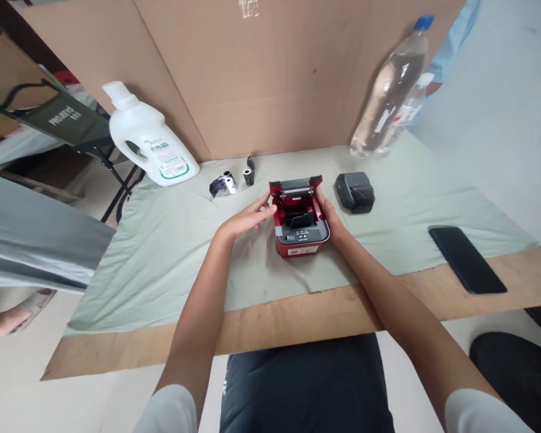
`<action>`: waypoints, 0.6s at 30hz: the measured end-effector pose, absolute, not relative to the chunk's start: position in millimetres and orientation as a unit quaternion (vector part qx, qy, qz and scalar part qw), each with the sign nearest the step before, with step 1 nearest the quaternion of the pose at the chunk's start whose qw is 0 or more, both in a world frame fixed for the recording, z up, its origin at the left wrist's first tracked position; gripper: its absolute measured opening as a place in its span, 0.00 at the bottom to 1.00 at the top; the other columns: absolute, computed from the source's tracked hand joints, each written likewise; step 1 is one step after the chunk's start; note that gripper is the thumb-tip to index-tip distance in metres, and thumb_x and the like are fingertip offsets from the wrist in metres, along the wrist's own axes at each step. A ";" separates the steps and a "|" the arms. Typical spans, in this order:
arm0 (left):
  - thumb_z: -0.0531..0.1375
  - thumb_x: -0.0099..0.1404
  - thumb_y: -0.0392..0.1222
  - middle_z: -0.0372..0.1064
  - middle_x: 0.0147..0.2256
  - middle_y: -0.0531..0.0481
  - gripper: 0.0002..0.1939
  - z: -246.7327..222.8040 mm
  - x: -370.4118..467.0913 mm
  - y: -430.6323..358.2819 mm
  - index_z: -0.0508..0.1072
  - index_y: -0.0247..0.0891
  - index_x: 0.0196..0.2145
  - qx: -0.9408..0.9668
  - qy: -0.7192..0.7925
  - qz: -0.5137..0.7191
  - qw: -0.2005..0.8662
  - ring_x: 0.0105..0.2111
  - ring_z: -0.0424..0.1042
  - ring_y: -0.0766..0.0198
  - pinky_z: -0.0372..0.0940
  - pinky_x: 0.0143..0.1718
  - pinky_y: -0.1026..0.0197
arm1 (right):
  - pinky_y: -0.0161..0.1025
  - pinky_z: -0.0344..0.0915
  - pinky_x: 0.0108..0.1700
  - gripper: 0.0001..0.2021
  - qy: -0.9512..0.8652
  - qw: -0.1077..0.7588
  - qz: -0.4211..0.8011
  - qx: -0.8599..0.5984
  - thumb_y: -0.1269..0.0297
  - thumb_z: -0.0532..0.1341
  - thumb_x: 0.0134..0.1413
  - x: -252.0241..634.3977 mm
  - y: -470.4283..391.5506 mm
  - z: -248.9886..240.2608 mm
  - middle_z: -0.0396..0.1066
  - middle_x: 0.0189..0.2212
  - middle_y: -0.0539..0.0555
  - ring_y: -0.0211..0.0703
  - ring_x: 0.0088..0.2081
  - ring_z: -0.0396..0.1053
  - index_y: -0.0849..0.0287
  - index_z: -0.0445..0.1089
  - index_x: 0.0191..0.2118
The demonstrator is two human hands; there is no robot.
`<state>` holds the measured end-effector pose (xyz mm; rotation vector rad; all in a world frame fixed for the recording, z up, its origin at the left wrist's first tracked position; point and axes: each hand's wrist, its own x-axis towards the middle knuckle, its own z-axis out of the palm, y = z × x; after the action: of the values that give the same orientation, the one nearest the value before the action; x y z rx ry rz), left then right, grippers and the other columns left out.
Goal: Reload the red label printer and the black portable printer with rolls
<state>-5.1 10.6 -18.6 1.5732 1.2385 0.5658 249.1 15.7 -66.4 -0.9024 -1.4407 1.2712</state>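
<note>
A small red and grey printer [303,233] stands on the green cloth with its lid raised, showing a roller and a dark inside. My left hand [251,216] is at its left side, fingers apart, the fingertips touching the edge near the lid. Against the right side of the printer rests my right hand [330,218], its fingers partly hidden behind the casing. To the right lies a black device [355,192]. Behind and to the left are a small roll in crumpled black wrapping [228,183] and another small roll [248,175].
A white detergent bottle [151,141] stands at the back left, two clear bottles [390,96] at the back right. A cardboard panel [261,78] rises behind. A phone [467,260] lies near the right front edge. At far left are a folding chair [67,117] and a person's foot.
</note>
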 end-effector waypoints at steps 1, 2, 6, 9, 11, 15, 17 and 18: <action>0.59 0.66 0.71 0.67 0.64 0.40 0.47 -20.9 -4.0 11.3 0.53 0.50 0.76 0.649 0.506 0.247 0.512 0.44 0.71 0.54 0.67 0.38 0.58 | 0.54 0.49 0.77 0.48 -0.596 0.486 0.521 -0.371 0.23 0.46 0.56 249.3 17.2 -66.8 0.64 0.69 0.48 0.55 0.77 0.46 0.46 0.56 0.74; 0.58 0.67 0.70 0.68 0.63 0.40 0.46 -23.1 -2.8 11.9 0.54 0.50 0.75 0.645 0.500 0.257 0.517 0.43 0.71 0.54 0.68 0.38 0.57 | 0.54 0.49 0.77 0.46 -0.600 0.481 0.518 -0.374 0.24 0.46 0.58 250.1 18.8 -67.9 0.64 0.70 0.47 0.54 0.77 0.46 0.45 0.57 0.74; 0.57 0.68 0.70 0.71 0.60 0.42 0.45 -27.7 -0.5 13.3 0.54 0.51 0.75 0.634 0.502 0.266 0.525 0.41 0.71 0.56 0.68 0.40 0.57 | 0.56 0.51 0.75 0.38 -0.619 0.484 0.463 -0.410 0.31 0.47 0.63 256.7 23.1 -75.7 0.62 0.71 0.48 0.54 0.74 0.53 0.43 0.60 0.72; 0.56 0.69 0.70 0.72 0.59 0.41 0.45 -26.3 -4.1 14.6 0.53 0.49 0.76 0.631 0.523 0.244 0.518 0.40 0.71 0.58 0.67 0.39 0.58 | 0.56 0.63 0.67 0.33 -0.626 0.511 0.373 -0.456 0.36 0.55 0.62 263.3 21.9 -76.9 0.64 0.68 0.56 0.55 0.64 0.66 0.47 0.67 0.66; 0.55 0.69 0.70 0.72 0.56 0.40 0.45 -24.0 -8.2 15.7 0.55 0.45 0.75 0.637 0.539 0.216 0.507 0.40 0.71 0.58 0.66 0.38 0.59 | 0.51 0.71 0.57 0.26 -0.636 0.519 0.325 -0.471 0.40 0.60 0.61 268.4 20.5 -71.2 0.71 0.61 0.58 0.53 0.55 0.73 0.51 0.75 0.56; 0.54 0.68 0.68 0.75 0.48 0.42 0.38 -16.5 -17.7 16.1 0.71 0.40 0.65 0.674 0.546 0.127 0.482 0.39 0.69 0.58 0.64 0.36 0.61 | 0.47 0.72 0.47 0.15 -0.708 0.443 0.323 -0.445 0.50 0.62 0.61 276.8 21.1 -41.8 0.80 0.41 0.56 0.49 0.43 0.76 0.54 0.80 0.40; 0.53 0.68 0.68 0.75 0.45 0.45 0.35 -11.6 -22.2 15.2 0.75 0.41 0.60 0.686 0.544 0.094 0.474 0.38 0.69 0.59 0.64 0.35 0.60 | 0.47 0.71 0.45 0.14 -0.759 0.356 0.332 -0.432 0.53 0.62 0.61 276.3 24.3 -21.7 0.81 0.41 0.56 0.49 0.41 0.76 0.54 0.82 0.41; 0.53 0.67 0.68 0.75 0.44 0.45 0.35 -9.2 -24.3 14.6 0.75 0.42 0.59 0.690 0.545 0.085 0.469 0.37 0.68 0.59 0.63 0.35 0.60 | 0.47 0.72 0.46 0.15 -0.785 0.303 0.334 -0.425 0.53 0.62 0.60 274.1 26.7 -11.7 0.82 0.42 0.56 0.50 0.41 0.77 0.54 0.82 0.43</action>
<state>-24.3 14.6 -9.2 1.6905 1.3359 0.2092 274.1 26.7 -11.7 -1.1253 -2.0811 0.8843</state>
